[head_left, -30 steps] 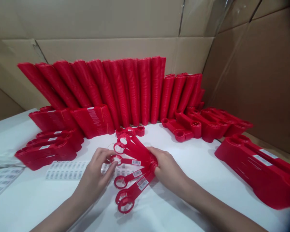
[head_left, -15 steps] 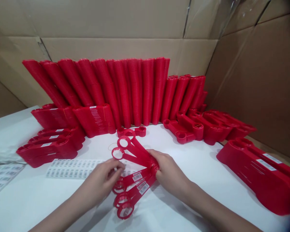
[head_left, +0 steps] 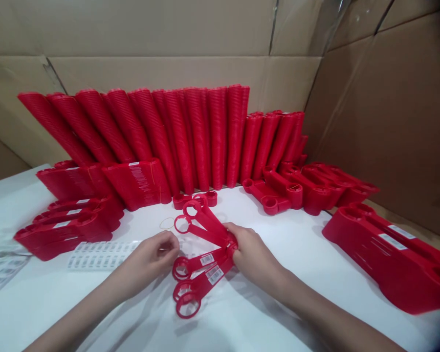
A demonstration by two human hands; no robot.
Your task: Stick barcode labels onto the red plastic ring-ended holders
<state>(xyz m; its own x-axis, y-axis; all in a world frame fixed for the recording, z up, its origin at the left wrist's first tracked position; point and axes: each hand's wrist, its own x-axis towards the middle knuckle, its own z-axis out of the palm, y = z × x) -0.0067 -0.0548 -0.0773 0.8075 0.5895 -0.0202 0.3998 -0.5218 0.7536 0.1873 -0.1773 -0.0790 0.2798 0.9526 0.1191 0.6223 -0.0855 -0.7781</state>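
My right hand (head_left: 251,249) is closed round one end of a fan of flat red plastic ring-ended pieces (head_left: 207,281). Their free ring ends spread to the left in an upper and a lower group. White barcode labels (head_left: 214,275) sit on the shafts of the lower group; none shows on the upper ones. Just left of the fan, my left hand (head_left: 152,259) has its thumb and fingertips pinched together, apart from the rings. Whatever is in that pinch, if anything, cannot be made out.
Beyond my left hand lies a sheet of barcode labels (head_left: 95,256), and a thin rubber band (head_left: 161,225) rests by the fan. Tall red stacks (head_left: 194,142) line the cardboard wall (head_left: 168,73). Bundles stand left (head_left: 73,230) and right (head_left: 374,264) on the white table (head_left: 278,318).
My left hand has drawn back a little to the left from the rings. The right hand keeps its grip on the fan. The whole view has shifted slightly.
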